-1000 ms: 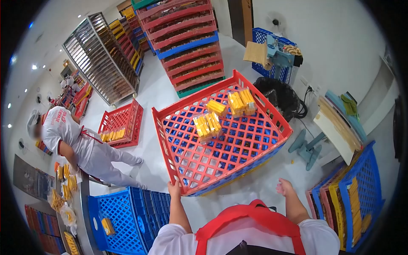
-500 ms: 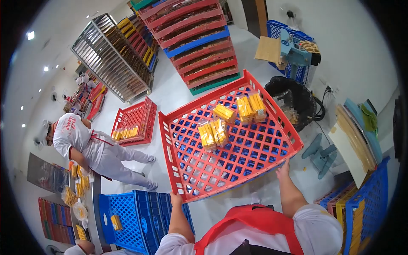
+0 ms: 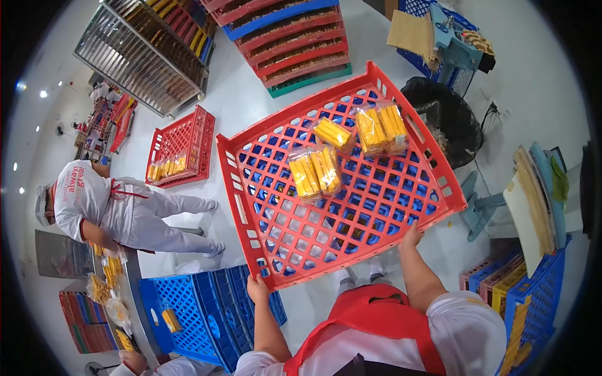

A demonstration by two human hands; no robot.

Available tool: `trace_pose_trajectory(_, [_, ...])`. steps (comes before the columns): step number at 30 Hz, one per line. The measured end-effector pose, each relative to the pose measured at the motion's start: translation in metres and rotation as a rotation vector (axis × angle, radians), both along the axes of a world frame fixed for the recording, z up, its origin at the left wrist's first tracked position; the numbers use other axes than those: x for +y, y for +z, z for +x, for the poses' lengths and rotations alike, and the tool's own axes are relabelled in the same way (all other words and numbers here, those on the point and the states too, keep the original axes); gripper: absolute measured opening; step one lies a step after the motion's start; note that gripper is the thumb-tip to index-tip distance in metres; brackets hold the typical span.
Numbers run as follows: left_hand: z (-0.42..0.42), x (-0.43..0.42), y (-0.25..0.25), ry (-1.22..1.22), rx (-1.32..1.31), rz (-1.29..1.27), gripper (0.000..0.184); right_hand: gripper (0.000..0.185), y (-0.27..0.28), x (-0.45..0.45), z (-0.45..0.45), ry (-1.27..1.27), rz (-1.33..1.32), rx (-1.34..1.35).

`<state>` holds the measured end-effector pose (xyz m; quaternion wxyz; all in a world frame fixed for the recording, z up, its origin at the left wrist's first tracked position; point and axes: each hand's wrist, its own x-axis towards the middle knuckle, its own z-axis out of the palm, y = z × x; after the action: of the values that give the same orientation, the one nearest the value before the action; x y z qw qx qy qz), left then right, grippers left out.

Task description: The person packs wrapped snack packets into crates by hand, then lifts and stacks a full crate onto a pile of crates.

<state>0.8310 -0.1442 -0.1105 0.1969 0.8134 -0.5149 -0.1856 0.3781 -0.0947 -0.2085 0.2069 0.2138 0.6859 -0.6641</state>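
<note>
A red plastic crate [image 3: 345, 266] with a lattice floor is in front of me, its near side toward my body. My left hand [image 3: 258, 289] is closed on its near left corner. On the near edge, toward the right, my right hand [image 3: 411, 237] grips the rim. Clear bags of yellow sticks lie inside: one pack [image 3: 315, 173] near the middle, a smaller one [image 3: 332, 133] behind it, and another [image 3: 381, 127] toward the far right. Blue plastic shows through the floor holes. My fingers under the rim are hidden.
Blue crates [image 3: 188, 313] are stacked at the lower left, beside a table [image 3: 135, 294] of yellow packs. A co-worker [image 3: 113, 207] stands left, near another red crate [image 3: 182, 147]. Tall stacked trays [image 3: 295, 44] and a black bin [image 3: 442, 119] stand beyond.
The view has shifted, so the background sits higher and further left. My hands keep their hold on the red crate, which looks slightly larger. My feet now show below it.
</note>
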Motion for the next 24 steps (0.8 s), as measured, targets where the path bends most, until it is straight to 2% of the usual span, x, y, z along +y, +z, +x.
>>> trace_pose_trajectory(5, [0.001, -0.01, 0.003, 0.007, 0.045, 0.016, 0.019, 0.047, 0.002, -0.01, 0.007, -0.11, -0.102, 0.028])
trace_pose_trajectory(7, [0.004, -0.013, 0.002, 0.003, 0.035, -0.012, 0.021, 0.043, 0.0, -0.011, 0.006, -0.153, -0.237, -0.027])
trace_pose_trajectory(13, [0.013, -0.038, 0.006, -0.031, 0.101, -0.031, 0.022, 0.042, 0.005, -0.022, 0.016, -0.157, -0.138, -0.136])
trace_pose_trajectory(19, [0.028, -0.072, -0.001, -0.07, 0.082, -0.019, 0.022, 0.043, 0.003, -0.034, 0.029, -0.134, -0.216, -0.093])
trace_pose_trajectory(24, [0.031, -0.084, -0.003, -0.096, 0.077, -0.04, 0.02, 0.046, -0.006, -0.038, 0.029, -0.153, -0.168, -0.101])
